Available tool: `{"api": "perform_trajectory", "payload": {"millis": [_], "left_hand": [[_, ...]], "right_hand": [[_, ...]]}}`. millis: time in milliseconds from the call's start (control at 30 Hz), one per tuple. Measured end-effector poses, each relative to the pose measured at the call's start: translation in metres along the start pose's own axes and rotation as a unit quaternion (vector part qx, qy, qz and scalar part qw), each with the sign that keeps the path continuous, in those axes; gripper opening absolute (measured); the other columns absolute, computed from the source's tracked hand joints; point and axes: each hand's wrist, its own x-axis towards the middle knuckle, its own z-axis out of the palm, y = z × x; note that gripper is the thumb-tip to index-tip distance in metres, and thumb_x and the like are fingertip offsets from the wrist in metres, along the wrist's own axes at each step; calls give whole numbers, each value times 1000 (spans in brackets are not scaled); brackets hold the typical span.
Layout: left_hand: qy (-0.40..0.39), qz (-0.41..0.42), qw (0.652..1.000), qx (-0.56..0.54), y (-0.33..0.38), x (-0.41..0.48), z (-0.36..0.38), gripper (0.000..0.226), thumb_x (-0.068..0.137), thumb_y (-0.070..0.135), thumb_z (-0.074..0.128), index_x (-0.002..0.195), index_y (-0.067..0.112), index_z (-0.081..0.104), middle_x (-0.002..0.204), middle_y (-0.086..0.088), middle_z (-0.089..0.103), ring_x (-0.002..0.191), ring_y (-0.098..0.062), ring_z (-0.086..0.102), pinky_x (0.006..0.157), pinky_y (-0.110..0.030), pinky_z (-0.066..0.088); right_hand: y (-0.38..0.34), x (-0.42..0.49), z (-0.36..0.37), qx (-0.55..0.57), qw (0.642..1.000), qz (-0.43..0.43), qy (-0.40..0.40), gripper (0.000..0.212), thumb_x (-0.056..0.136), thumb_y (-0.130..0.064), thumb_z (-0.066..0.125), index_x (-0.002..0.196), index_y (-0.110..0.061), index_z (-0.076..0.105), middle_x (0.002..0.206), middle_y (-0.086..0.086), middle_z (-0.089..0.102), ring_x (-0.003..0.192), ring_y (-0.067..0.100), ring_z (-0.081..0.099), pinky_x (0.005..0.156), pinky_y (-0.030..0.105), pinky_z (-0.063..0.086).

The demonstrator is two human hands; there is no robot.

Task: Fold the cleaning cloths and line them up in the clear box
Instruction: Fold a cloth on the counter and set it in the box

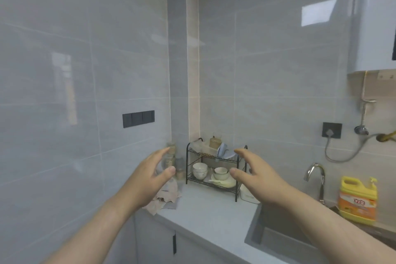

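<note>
I see left hand (pixel 150 178) and right hand (pixel 255 178) grips apart, empty, palms facing, likely lining up a reach; cleaning cloths (pixel 167 197) lie crumpled, unfolded, on counter (pixel 210 210), 9 o'clock of dish rack (pixel 187 167).

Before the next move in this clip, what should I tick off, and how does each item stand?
1. Left hand free: ok, open, holds nothing.
2. Right hand free: ok, open, holds nothing.
3. Cleaning cloths in view: ok, crumpled heap on the counter by the wall.
4. Cloths folded: not ok.
5. Clear box found: cannot tell; a translucent container on the rack's top shelf may be it.
6. Folding space: ok, bare counter before the rack.
</note>
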Motion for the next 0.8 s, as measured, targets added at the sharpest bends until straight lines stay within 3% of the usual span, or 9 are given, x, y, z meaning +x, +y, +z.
{"api": "perform_trajectory", "payload": {"millis": [100, 167, 300, 433, 567, 800], "left_hand": [[-12, 3, 1000, 0, -36, 41, 1, 67, 85, 52, 44, 145, 27, 31, 136, 21, 29, 124, 4, 26, 106, -20, 22], [-20, -3, 1000, -1, -56, 65, 3, 67, 87, 55, 46, 146, 26, 31, 137, 20, 30, 125, 4, 26, 106, -22, 23], [-4, -11, 1000, -19, -90, 104, 11, 88, 68, 72, 36, 144, 27, 35, 133, 23, 30, 122, 4, 29, 103, -20, 25], [-10, -18, 1000, -7, -129, 146, 26, 74, 79, 63, 42, 143, 26, 35, 137, 20, 32, 123, 2, 29, 104, -21, 25], [-8, -39, 999, 5, -174, 195, 49, 52, 96, 40, 47, 144, 25, 34, 150, 9, 34, 135, -9, 31, 110, -29, 25], [-19, -68, 997, 27, -243, 291, 88, 51, 95, 40, 45, 143, 27, 35, 149, 10, 34, 131, -5, 31, 109, -28, 26]], "right_hand": [[10, 51, 28, 3, 1000, 6, -2, 59, 93, -39, 54, 146, -29, 31, 152, -11, 33, 139, 7, 30, 109, 26, 28], [15, 78, 43, 19, 1000, 20, -6, 59, 92, -40, 55, 145, -29, 32, 152, -9, 34, 137, 7, 32, 107, 27, 30], [28, 131, 70, 30, 999, 23, -20, 60, 92, -39, 54, 146, -26, 31, 152, -8, 33, 138, 7, 30, 107, 25, 29], [50, 188, 95, 28, 999, 23, -25, 59, 92, -37, 54, 146, -27, 33, 152, -8, 33, 140, 9, 29, 106, 24, 26], [82, 248, 121, 34, 998, 17, -45, 58, 93, -39, 53, 146, -27, 32, 152, -5, 33, 139, 12, 31, 108, 27, 27], [145, 367, 169, 80, 995, 10, -62, 57, 93, -37, 55, 145, -25, 34, 151, -4, 36, 138, 10, 32, 114, 35, 30]]}}
